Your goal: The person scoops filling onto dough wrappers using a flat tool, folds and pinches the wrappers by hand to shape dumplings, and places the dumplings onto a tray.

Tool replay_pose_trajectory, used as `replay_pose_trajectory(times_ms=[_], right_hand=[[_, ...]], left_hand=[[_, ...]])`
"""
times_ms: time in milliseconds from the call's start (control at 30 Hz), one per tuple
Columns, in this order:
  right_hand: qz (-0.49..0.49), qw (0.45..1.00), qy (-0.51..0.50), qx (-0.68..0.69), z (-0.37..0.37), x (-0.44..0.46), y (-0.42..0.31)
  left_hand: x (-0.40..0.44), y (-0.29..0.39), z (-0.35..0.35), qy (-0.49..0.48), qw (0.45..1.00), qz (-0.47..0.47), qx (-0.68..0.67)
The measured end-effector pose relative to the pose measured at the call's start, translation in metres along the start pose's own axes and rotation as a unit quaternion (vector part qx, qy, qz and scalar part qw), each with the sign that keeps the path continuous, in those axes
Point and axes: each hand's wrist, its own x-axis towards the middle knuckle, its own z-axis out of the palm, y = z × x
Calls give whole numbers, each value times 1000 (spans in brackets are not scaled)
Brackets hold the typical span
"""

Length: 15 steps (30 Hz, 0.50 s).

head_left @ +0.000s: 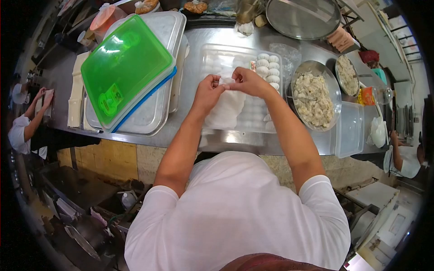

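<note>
Fingertips (215,80) of the left hand (208,94) and right hand (250,83) pinch a small white piece (226,81) — above a clear tray (214,53). White dumplings (273,72) sit at its far right.

Counted on the steel tabletop (253,142): one translucent green plastic lid (135,58), toward left end; one round metal tray (303,18), far edge; two round bowls (336,105) of pale chunky filling (313,95), toward right end; one clear rectangular plastic tray (214,49) with at least eight white pleated dumplings (273,65).
</note>
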Motion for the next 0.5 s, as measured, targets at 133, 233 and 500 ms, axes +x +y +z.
replay_pose_trajectory(times_ms=[133,233,500], right_hand=[[13,998,-10,-68,3,0,4],[30,998,-32,-44,-2,7,17],[58,992,-58,-97,-22,10,-14]], left_hand=[[9,-16,-4,-6,999,-4,-36],[2,-5,-1,34,990,32,133],[31,24,7,-33,870,194,452]])
